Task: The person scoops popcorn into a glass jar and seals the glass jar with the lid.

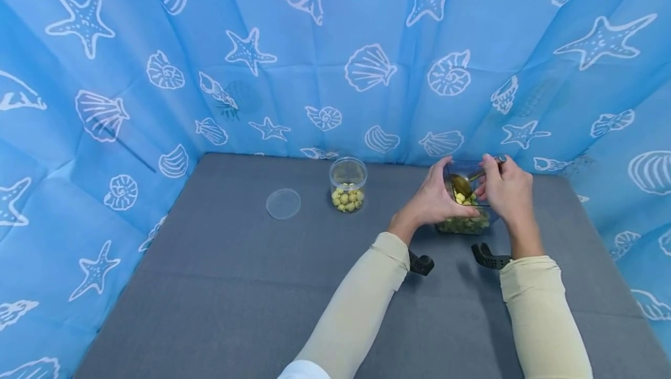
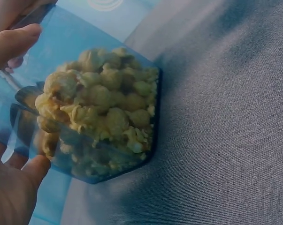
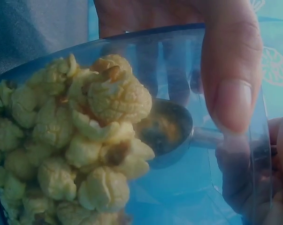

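Observation:
My left hand (image 1: 440,198) grips a clear square container (image 1: 463,225) at the right of the table, thumb on the near side and fingers around its wall. The container is tilted, its mouth facing up toward my hands. Light yellow popcorn (image 2: 99,108) fills its lower part. With my right hand (image 1: 507,190) I hold the handle of a metal spoon (image 3: 167,131). Its bowl is inside the container, right against the popcorn. In the right wrist view, the left thumb (image 3: 230,93) overlaps the spoon's handle.
A clear round jar (image 1: 348,172), partly filled with popcorn, stands open left of the container. Beside it a round transparent lid (image 1: 283,204) lies flat on the grey table (image 1: 236,297). Blue curtains (image 1: 314,41) with shells and starfish hang behind. Black camera mounts (image 1: 489,257) sit at the wrists.

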`<state>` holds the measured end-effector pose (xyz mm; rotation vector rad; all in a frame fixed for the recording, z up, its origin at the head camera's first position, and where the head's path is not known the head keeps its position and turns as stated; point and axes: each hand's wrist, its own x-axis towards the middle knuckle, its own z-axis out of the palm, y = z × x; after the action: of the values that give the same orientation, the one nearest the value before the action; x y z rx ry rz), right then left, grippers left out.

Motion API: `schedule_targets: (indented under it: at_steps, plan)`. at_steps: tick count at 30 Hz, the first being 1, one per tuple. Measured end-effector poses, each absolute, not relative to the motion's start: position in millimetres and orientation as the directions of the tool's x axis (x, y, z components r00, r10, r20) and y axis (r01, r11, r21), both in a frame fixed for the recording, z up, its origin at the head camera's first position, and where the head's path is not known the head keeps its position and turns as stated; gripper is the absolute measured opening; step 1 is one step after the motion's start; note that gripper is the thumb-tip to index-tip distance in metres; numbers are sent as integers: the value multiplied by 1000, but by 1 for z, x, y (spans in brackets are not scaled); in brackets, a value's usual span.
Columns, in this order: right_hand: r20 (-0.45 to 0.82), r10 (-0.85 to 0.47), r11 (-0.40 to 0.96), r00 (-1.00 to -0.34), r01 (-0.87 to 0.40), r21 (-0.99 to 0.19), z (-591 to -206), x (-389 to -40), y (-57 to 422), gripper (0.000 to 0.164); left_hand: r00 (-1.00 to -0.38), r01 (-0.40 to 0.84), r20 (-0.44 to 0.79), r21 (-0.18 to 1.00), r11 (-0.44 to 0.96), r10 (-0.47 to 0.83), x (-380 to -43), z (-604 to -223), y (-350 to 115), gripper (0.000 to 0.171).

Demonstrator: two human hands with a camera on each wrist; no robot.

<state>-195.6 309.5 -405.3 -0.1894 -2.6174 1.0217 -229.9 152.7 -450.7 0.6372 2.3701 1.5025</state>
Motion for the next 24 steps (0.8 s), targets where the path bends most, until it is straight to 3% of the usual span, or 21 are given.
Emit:
schedule_targets:
  at_steps: [24]
  plan:
    - [138,378,671,-915,168,-722,-404,-203,314,69,-880,191,-8,910,369,475,-229,-451,154,119]
